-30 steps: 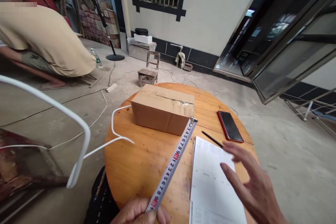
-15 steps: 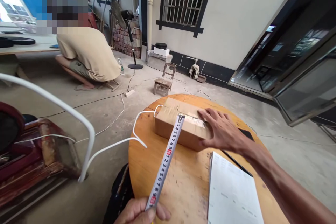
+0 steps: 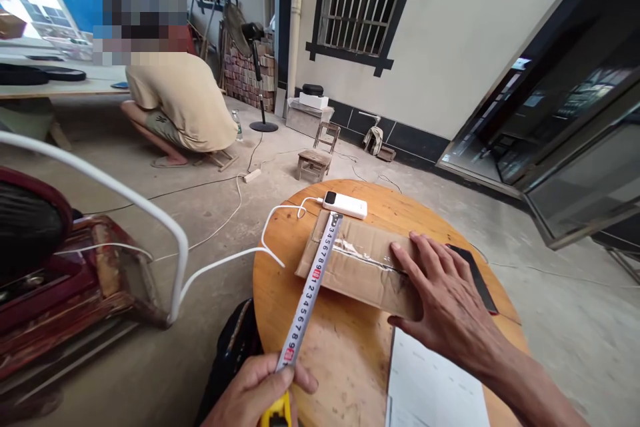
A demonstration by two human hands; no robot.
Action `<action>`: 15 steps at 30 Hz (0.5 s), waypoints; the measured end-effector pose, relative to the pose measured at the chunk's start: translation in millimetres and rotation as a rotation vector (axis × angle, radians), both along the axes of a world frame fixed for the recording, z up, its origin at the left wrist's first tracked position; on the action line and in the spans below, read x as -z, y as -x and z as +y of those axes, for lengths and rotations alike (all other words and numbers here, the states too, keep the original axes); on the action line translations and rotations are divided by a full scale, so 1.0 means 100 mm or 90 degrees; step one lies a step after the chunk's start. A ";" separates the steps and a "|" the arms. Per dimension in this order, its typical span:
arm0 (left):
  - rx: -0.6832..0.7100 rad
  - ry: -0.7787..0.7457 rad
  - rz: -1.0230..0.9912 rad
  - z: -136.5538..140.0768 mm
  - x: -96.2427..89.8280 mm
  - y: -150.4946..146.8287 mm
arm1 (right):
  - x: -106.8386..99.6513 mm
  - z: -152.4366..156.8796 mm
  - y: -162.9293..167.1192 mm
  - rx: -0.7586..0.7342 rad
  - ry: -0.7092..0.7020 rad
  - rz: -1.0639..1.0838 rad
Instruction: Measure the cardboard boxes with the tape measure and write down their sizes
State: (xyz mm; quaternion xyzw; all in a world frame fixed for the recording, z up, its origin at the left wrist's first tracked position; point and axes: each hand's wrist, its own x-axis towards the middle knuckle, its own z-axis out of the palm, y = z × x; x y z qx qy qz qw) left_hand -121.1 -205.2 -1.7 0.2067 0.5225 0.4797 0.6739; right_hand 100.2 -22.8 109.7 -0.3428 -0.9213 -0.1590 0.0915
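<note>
And your left hand (image 3: 265, 383) grips the yellow-cased tape measure (image 3: 307, 299) from seven o'clock, aiming it toward one over the cardboard box (image 3: 367, 273); your right hand (image 3: 447, 293), fingers spread, clasps the box's four o'clock end, presumably to steady it.

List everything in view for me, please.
Table: 1, orange-brown, lower centre
Box: 1, brown, centre
Device: 1, white, beyond box
Tape measure: 1, yellow and silver, lower centre
Phone: 1, black, right of box
Papers: 1 stack, white, lower right
Cables: several, white and dark, left
Unclear object: 1, dark red, lower left
Chair: 1, brown, beyond table
Fan: 1, black, upper left
Bottle: 1, clear, left
Crouching person: 1, beige shirt, left
Barred windows: 3, dark, top
Doorway: 1, dark, right
Left hand: 1, bare, gripping tape measure
Right hand: 1, bare, gripping box
</note>
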 end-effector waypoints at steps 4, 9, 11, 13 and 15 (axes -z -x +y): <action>0.008 -0.007 -0.016 0.00 0.03 -0.01 | 0.01 -0.02 0.00 -0.006 0.002 0.004; 0.033 -0.011 0.013 -0.02 0.09 -0.02 | 0.01 -0.03 -0.01 -0.010 0.004 0.010; 0.034 0.003 0.024 -0.04 0.12 -0.01 | 0.00 -0.04 -0.02 -0.011 0.007 0.010; 0.026 0.015 0.023 -0.06 0.15 -0.01 | 0.00 -0.04 -0.03 -0.012 0.010 0.009; 0.016 0.012 0.010 -0.07 0.17 -0.02 | -0.01 -0.05 -0.04 -0.014 0.013 0.007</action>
